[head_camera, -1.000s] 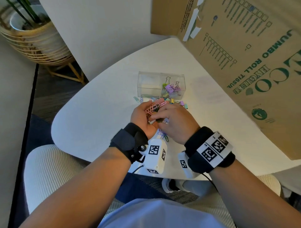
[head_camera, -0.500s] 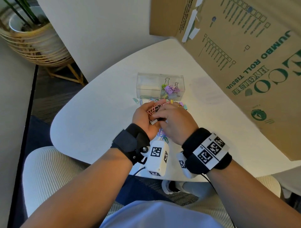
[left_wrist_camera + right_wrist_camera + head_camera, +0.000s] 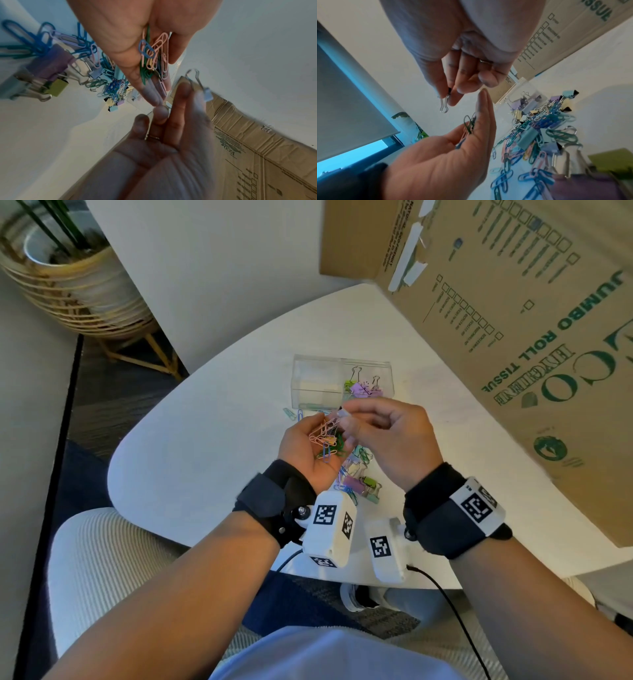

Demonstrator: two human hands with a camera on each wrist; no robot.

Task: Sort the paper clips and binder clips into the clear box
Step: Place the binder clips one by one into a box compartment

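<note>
My left hand [image 3: 303,451] is turned palm up over the table, fingers nearly straight, carrying several pink, green and blue paper clips [image 3: 325,436]. The same bunch of paper clips [image 3: 154,56] lies across the palm in the left wrist view. My right hand [image 3: 387,436] pinches a small pale binder clip [image 3: 342,414] between thumb and fingers, just above the left fingertips. The binder clip's wire handles [image 3: 444,106] hang down. Right behind the hands stands the clear box [image 3: 315,385], whose right compartment holds purple and green binder clips [image 3: 363,388].
A mixed pile of loose clips [image 3: 359,481] lies on the white table [image 3: 205,440] under my hands, with a few strays by the box front. A big cardboard carton [image 3: 513,337] leans over the table's right side. A plant basket [image 3: 68,285] stands on the floor far left.
Both hands have lifted off the pile. The left palm has turned up with the paper clips showing, and the right hand has drawn away holding the binder clip.
</note>
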